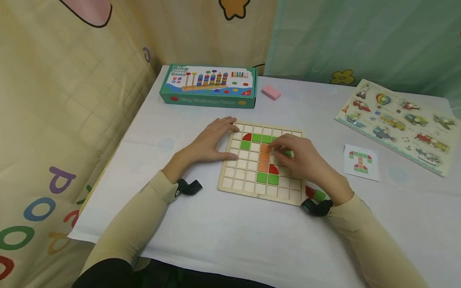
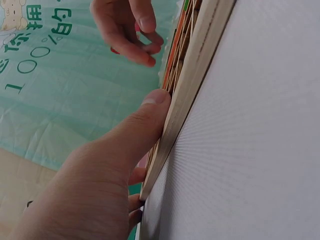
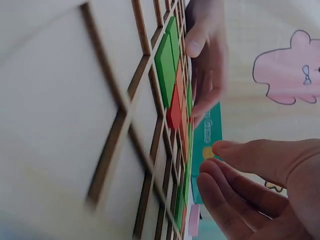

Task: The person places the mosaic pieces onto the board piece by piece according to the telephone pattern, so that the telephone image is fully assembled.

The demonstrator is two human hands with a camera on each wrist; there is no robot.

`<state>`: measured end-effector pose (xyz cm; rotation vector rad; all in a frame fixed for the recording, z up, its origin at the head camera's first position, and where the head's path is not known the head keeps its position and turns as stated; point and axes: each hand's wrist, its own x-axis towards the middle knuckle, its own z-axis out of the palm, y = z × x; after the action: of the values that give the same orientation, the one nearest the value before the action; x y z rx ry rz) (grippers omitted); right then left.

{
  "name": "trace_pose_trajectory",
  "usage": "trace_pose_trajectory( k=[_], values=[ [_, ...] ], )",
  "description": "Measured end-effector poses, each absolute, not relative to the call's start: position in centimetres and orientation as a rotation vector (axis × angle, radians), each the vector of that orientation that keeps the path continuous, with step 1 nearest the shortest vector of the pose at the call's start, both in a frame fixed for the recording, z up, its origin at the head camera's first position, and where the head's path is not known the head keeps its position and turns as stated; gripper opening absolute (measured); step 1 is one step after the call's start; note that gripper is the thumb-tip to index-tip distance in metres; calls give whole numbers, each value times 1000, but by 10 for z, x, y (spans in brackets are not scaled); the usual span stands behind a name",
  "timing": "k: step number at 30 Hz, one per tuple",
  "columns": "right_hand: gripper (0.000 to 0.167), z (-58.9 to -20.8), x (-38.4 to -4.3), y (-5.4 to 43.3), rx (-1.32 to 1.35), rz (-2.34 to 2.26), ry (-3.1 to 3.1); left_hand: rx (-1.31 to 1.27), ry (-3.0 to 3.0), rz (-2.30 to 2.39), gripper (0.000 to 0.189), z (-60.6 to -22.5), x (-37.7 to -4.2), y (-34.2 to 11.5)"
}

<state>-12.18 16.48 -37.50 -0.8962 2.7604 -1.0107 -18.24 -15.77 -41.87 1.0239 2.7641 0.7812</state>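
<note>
A wooden grid board (image 1: pixel 237 192) lies on the table with green, red and orange pieces in its cells. My left hand (image 1: pixel 212 144) holds the board's left side, with the thumb on the near part of that edge and the fingers at the far corner. Over the board's right half hovers my right hand (image 1: pixel 297 156), its thumb and fingers drawn together near the orange squares (image 1: pixel 264 157). Slivers of red show by its fingers (image 2: pixel 125 47) in the left wrist view; whether it holds a piece is unclear. A red quarter-round piece (image 1: pixel 273 169) sits above two green squares (image 1: pixel 267 178).
Red and green pieces (image 1: pixel 317 194) lie beside the board's right corner, partly under the right wrist. A pattern card (image 1: pixel 361 163) lies to the right, below a vehicle puzzle board (image 1: pixel 399 124). Behind stand a ring game box (image 1: pixel 209 88) and a pink block (image 1: pixel 271 93).
</note>
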Motion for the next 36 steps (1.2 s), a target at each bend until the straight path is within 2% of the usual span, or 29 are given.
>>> trace_pose_trajectory(
  k=[9, 14, 23, 30, 36],
  values=[
    [23, -379, -88, 235, -695, -1077, 2867, 1033, 2753, 810, 81, -421, -182, -153],
    [22, -380, -81, 258, -603, -1069, 2842, 1040, 2749, 819, 82, -422, -184, -152],
    [41, -386, -74, 253, -620, -974, 2755, 1026, 2765, 803, 82, -421, -182, -158],
    [36, -387, -71, 248, -615, -919, 2762, 1031, 2763, 797, 81, -421, -182, -158],
    [43, -381, -69, 249, -652, -863, 2709, 1023, 2771, 788, 81, -420, -181, -159]
  ],
)
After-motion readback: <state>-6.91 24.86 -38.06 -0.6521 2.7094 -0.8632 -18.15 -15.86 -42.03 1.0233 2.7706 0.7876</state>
